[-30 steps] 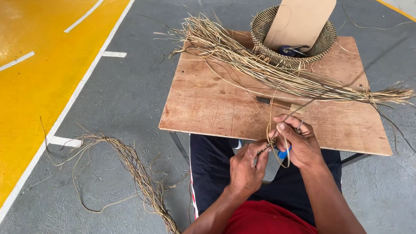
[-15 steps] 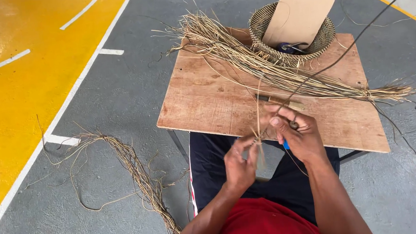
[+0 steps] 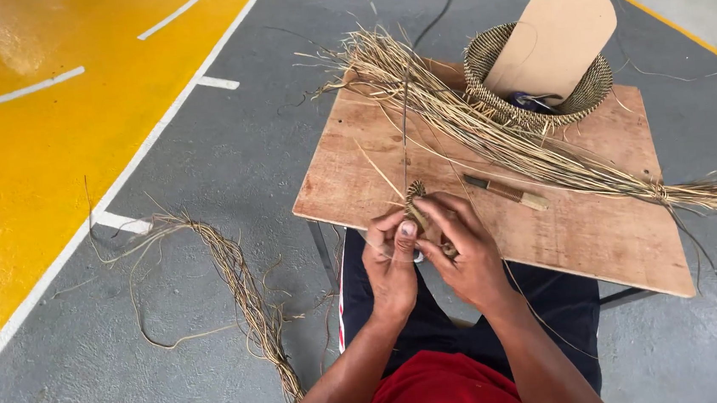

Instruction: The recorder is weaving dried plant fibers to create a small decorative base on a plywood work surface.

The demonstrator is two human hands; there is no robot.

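Both my left hand (image 3: 391,263) and right hand (image 3: 463,249) pinch the small woven coil (image 3: 415,195), probably mid-stitch; keep the strand (image 3: 403,113) taut, grip close to the coil.

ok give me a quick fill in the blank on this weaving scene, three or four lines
1. Both hands, left hand and right hand, pinch a small woven ____.
2. The long straw bundle lies on a ____ board.
3. The woven basket holds a flat ____ piece.
4. The floor to the left is painted ____.

Missing words: coil; wooden; cardboard; yellow
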